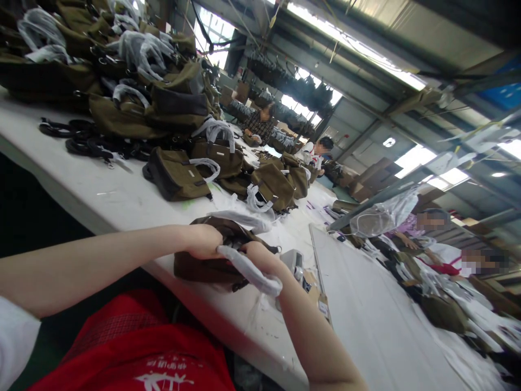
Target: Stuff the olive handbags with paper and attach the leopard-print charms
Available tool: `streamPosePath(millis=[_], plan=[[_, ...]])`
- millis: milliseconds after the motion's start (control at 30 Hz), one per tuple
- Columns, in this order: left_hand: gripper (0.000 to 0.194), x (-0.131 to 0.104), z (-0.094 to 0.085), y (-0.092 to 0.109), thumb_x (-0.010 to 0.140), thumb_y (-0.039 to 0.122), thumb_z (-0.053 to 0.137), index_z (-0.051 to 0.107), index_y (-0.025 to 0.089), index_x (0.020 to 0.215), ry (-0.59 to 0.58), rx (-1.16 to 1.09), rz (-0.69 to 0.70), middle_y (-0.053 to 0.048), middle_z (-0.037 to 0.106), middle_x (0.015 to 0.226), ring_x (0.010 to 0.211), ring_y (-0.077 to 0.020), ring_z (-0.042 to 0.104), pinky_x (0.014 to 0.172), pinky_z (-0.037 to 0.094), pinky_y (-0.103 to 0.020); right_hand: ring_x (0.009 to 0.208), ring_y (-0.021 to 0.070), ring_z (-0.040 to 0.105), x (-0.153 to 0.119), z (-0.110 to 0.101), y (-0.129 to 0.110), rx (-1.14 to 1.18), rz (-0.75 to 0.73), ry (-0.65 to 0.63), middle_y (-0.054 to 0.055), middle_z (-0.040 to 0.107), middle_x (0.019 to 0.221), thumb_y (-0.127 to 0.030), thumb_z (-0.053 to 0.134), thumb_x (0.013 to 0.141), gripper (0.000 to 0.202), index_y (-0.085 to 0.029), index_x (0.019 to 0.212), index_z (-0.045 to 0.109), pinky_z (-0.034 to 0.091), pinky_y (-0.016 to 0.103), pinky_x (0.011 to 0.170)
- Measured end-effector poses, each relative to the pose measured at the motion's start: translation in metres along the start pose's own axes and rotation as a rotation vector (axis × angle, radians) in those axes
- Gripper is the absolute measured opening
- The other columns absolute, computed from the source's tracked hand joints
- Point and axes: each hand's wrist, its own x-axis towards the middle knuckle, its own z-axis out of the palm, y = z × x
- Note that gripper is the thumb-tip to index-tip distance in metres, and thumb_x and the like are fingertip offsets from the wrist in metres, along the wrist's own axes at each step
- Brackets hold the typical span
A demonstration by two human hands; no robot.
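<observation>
An olive-brown handbag [195,270] sits at the near edge of the white table, its mouth open towards me. My left hand [206,242] is closed at the near side of the opening, with its fingertips hidden inside. Across from it, my right hand [260,257] is curled at the opening's right side, its fingertips also partly out of sight. A handle wrapped in white film [254,273] arches over the near rim between my hands and rests by my right wrist. Another wrapped handle [244,219] lies along the bag's far side.
Similar bags [179,174] crowd the table ahead, with a tall heap [134,81] at the left. Black straps [87,138] lie below that heap. A grey device [293,263] stands right of my bag, beside a raised white panel [358,293]. Several people work farther off.
</observation>
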Motion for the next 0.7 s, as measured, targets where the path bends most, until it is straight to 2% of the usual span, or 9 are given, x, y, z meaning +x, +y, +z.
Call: streamPosePath(millis=[133, 267, 300, 367, 433, 467, 533, 600, 700], plan=[[0.032, -0.017, 0.006, 0.014, 0.068, 0.045, 0.064, 0.059, 0.025, 0.044, 0.065, -0.017, 0.036, -0.010, 0.063, 0.051, 0.053, -0.0260, 0.061, 0.063, 0.049, -0.036, 0.085, 0.0205, 0.065, -0.010, -0.005, -0.021, -0.034, -0.188, 0.030, 0.008, 0.073, 0.092, -0.026, 0.064, 0.086, 0.016, -0.017, 0.091, 0.076, 0.046, 0.028, 0.076], [0.024, -0.039, -0.006, 0.014, 0.069, 0.042, 0.067, 0.063, 0.023, 0.055, 0.167, -0.013, 0.080, -0.010, 0.070, 0.066, 0.073, -0.0303, 0.068, 0.080, 0.052, -0.041, 0.101, 0.0197, 0.064, 0.008, -0.007, -0.039, 0.097, -0.367, -0.026, 0.006, 0.071, 0.106, -0.020, 0.062, 0.086, 0.021, -0.019, 0.105, 0.070, 0.046, 0.028, 0.089], [0.023, -0.047, -0.009, 0.009, 0.071, 0.044, 0.067, 0.066, 0.023, 0.063, 0.256, -0.008, 0.099, -0.010, 0.074, 0.079, 0.084, -0.0306, 0.069, 0.086, 0.052, -0.041, 0.099, 0.0196, 0.064, 0.015, -0.004, -0.041, 0.142, -0.385, -0.066, 0.006, 0.071, 0.106, -0.021, 0.063, 0.086, 0.022, -0.018, 0.107, 0.069, 0.047, 0.028, 0.088], [0.032, -0.068, -0.010, -0.006, 0.074, 0.051, 0.069, 0.068, 0.022, 0.086, 0.537, -0.001, 0.099, -0.010, 0.073, 0.110, 0.108, -0.0301, 0.065, 0.101, 0.047, -0.041, 0.097, 0.0198, 0.066, 0.028, 0.004, -0.044, 0.191, -0.371, -0.129, 0.006, 0.072, 0.109, -0.027, 0.066, 0.086, 0.030, -0.017, 0.114, 0.067, 0.048, 0.028, 0.086], [0.062, -0.087, -0.001, -0.030, 0.069, 0.059, 0.075, 0.062, 0.018, 0.113, 0.798, -0.010, 0.014, -0.014, 0.061, 0.134, 0.125, -0.0311, 0.056, 0.112, 0.040, -0.043, 0.095, 0.0216, 0.067, 0.040, 0.014, -0.045, 0.170, -0.337, -0.167, 0.008, 0.072, 0.109, -0.032, 0.068, 0.085, 0.037, -0.015, 0.116, 0.065, 0.048, 0.028, 0.081], [0.079, -0.095, 0.007, -0.043, 0.064, 0.062, 0.078, 0.056, 0.015, 0.123, 0.844, -0.026, -0.053, -0.017, 0.057, 0.138, 0.129, -0.0329, 0.053, 0.114, 0.038, -0.045, 0.095, 0.0231, 0.067, 0.046, 0.018, -0.046, 0.142, -0.325, -0.184, 0.010, 0.072, 0.108, -0.036, 0.070, 0.083, 0.039, -0.014, 0.115, 0.065, 0.048, 0.028, 0.078], [0.105, -0.103, 0.028, -0.067, 0.053, 0.065, 0.082, 0.047, 0.010, 0.135, 0.746, -0.097, -0.194, -0.023, 0.052, 0.142, 0.131, -0.0377, 0.049, 0.114, 0.037, -0.051, 0.093, 0.0252, 0.067, 0.055, 0.026, -0.049, 0.092, -0.312, -0.221, 0.012, 0.073, 0.105, -0.040, 0.071, 0.081, 0.042, -0.013, 0.112, 0.066, 0.048, 0.029, 0.076], [0.115, -0.102, 0.048, -0.083, 0.044, 0.063, 0.086, 0.047, 0.011, 0.138, 0.606, -0.168, -0.263, -0.023, 0.049, 0.145, 0.135, -0.0402, 0.045, 0.115, 0.036, -0.052, 0.091, 0.0245, 0.068, 0.064, 0.031, -0.053, 0.071, -0.299, -0.241, 0.012, 0.073, 0.105, -0.039, 0.073, 0.080, 0.042, -0.012, 0.112, 0.066, 0.048, 0.029, 0.075], [0.092, -0.086, 0.065, -0.087, 0.055, 0.064, 0.081, 0.058, 0.015, 0.130, 0.544, -0.240, -0.279, -0.017, 0.062, 0.132, 0.122, -0.0345, 0.058, 0.105, 0.047, -0.043, 0.084, 0.0193, 0.068, 0.073, 0.034, -0.059, 0.076, -0.252, -0.209, 0.010, 0.075, 0.099, -0.029, 0.075, 0.078, 0.036, -0.012, 0.108, 0.068, 0.047, 0.025, 0.072]])
